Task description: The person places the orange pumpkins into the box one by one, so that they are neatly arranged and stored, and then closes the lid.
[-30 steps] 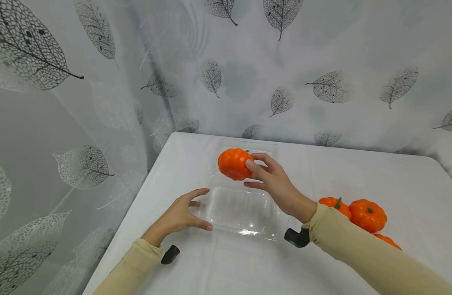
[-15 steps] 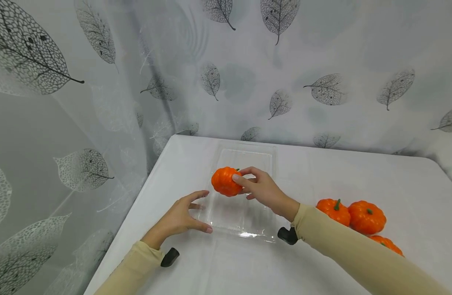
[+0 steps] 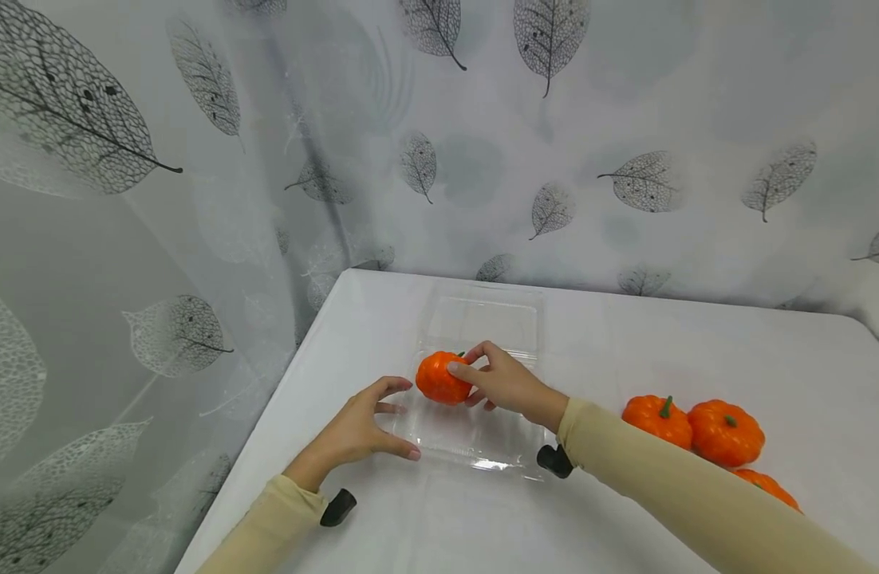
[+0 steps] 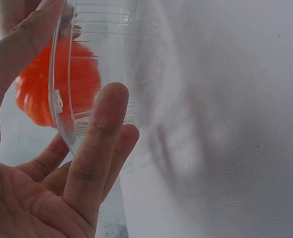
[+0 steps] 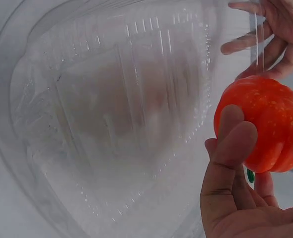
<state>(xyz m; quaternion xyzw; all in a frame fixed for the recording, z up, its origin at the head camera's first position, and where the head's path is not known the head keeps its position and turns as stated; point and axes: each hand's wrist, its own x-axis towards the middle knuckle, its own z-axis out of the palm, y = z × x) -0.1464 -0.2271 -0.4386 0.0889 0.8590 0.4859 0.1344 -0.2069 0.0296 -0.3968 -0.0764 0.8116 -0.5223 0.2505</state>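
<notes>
My right hand (image 3: 502,381) pinches an orange toy pumpkin (image 3: 439,379) with a green stem, over the left part of a clear plastic clamshell box (image 3: 475,446) standing with its lid folded back. Thumb and fingertips press on the pumpkin's right side; in the right wrist view the pumpkin (image 5: 265,126) shows beside the box's ribbed floor (image 5: 121,109). My left hand (image 3: 356,426) lies at the box's left edge, thumb and fingers spread apart. In the left wrist view its fingers (image 4: 94,153) stand right by the clear wall, and the pumpkin shows through the plastic.
Several more orange pumpkins (image 3: 725,432) sit on the white table (image 3: 626,343) at the right, partly behind the right sleeve (image 3: 640,458). The box's lid (image 3: 486,315) lies toward the back. A leaf-patterned curtain (image 3: 482,175) hangs behind and left of the table.
My right hand has brought the pumpkin down and toward me, from over the lid to over the near half of the box. My left hand has stayed at the box's left edge.
</notes>
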